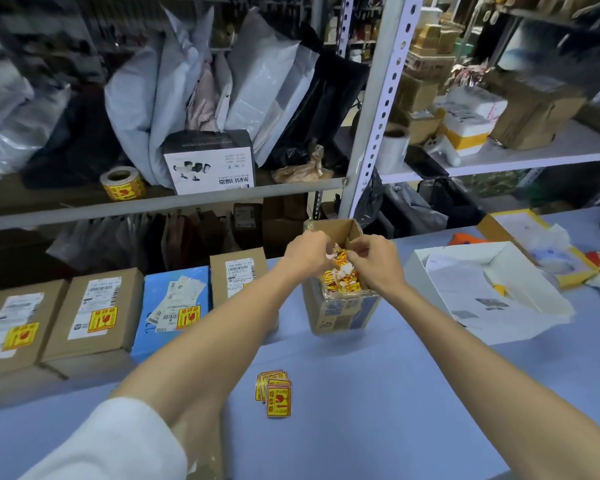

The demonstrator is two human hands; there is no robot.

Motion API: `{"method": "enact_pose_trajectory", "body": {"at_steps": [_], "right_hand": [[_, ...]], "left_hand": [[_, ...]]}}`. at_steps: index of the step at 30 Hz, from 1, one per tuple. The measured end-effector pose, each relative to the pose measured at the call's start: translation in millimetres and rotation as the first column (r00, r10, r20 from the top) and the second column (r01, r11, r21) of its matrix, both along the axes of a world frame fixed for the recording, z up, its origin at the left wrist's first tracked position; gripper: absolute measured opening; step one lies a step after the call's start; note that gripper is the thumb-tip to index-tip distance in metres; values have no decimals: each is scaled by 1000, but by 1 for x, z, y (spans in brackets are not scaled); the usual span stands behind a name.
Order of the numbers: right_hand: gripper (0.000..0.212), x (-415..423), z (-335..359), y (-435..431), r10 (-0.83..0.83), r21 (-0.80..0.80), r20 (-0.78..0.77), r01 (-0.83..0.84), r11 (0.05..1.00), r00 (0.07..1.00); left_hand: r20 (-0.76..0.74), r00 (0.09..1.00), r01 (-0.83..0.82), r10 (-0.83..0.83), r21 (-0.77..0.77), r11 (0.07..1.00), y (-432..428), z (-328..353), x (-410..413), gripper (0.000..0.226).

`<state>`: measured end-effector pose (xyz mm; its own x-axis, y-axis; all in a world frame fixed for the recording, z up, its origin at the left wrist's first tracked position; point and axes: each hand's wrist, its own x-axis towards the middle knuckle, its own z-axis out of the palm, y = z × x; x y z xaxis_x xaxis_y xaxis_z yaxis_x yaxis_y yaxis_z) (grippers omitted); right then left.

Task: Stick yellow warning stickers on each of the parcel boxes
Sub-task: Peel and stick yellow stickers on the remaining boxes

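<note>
**Both hands pinch sticker paper over the scrap carton**

The left hand and right hand meet above an open cardboard carton near the far edge of the blue table. The curled fingertips of both pinch a crumpled yellow-and-white sticker paper between them. The carton is stuffed with more crinkled yellow and white scraps.

A small fanned stack of stickers, flat, glossy, yellow with red print, lies near the middle of the table toward its near edge.

Four parcel boxes line the far left edge. The leftmost brown box, the second brown box and the blue box each carry a yellow sticker beside their white labels. The fourth brown box shows only a white label, and the left forearm hides its lower part.

An open white box with rumpled white paper sits toward the right edge. On the metal shelf behind stands a sticker roll, among grey plastic mailer bags.
</note>
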<state>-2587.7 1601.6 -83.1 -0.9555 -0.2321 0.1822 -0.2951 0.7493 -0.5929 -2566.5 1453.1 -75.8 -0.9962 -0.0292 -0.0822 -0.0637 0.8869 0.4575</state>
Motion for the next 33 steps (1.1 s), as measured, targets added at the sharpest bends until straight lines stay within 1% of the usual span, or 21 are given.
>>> {"method": "enact_pose_trajectory", "body": {"at_steps": [3, 7, 8, 11, 15, 17, 18, 20, 22, 24, 25, 27, 28, 30, 31, 33], "right_hand": [[21, 9, -7, -9, 57, 44, 41, -59, 997, 998], [15, 39, -17, -32, 181, 59, 63, -184, 981, 981], [15, 50, -20, -39, 216, 72, 75, -221, 973, 974], [28, 86, -27, -60, 284, 61, 134, -294, 954, 949], [27, 148, -44, -93, 317, 53, 247, -340, 939, 916], [30, 186, -60, -107, 318, 27, 341, -347, 937, 885], [35, 204, -70, -112, 312, 25, 388, -348, 937, 867], [49, 236, -87, -121, 284, 28, 464, -334, 942, 839], [63, 261, -100, -129, 251, 17, 506, -301, 954, 825], [68, 283, -107, -132, 237, 12, 536, -288, 957, 810], [67, 291, -110, -132, 244, 1, 550, -293, 956, 798], [66, 301, -118, -129, 260, -36, 574, -293, 955, 776], [69, 304, -118, -126, 258, -55, 581, -279, 959, 772], [82, 301, -121, -124, 261, -87, 599, -263, 961, 757], [84, 298, -124, -124, 271, -106, 613, -263, 959, 742], [76, 297, -123, -128, 272, -173, 631, -210, 962, 727]], "left_hand": [[43, 997, -58, 57, 30, 998, -8, -7, 15, 28], [97, 986, -141, 133, 87, 986, -27, -23, 58, 26], [102, 981, -174, 162, 113, 978, -34, -27, 72, 27], [113, 960, -272, 256, 167, 948, -61, -43, 116, 27], [98, 908, -418, 407, 179, 891, -100, -67, 191, 25], [73, 865, -501, 497, 184, 845, -116, -84, 235, 32], [59, 838, -544, 543, 164, 823, -123, -91, 257, 39], [107, 791, -611, 602, 104, 785, -130, -108, 293, 52], [235, 757, -646, 609, 129, 753, -135, -128, 317, 65], [346, 742, -660, 574, 231, 715, -136, -145, 335, 74], [367, 745, -661, 557, 291, 692, -136, -150, 343, 76], [363, 745, -666, 559, 376, 644, -137, -154, 355, 78], [357, 740, -673, 571, 405, 619, -137, -154, 359, 79], [358, 734, -676, 577, 462, 574, -141, -153, 361, 79], [362, 732, -676, 577, 485, 554, -142, -153, 362, 79], [364, 731, -675, 577, 506, 536, -145, -151, 364, 78]]}}
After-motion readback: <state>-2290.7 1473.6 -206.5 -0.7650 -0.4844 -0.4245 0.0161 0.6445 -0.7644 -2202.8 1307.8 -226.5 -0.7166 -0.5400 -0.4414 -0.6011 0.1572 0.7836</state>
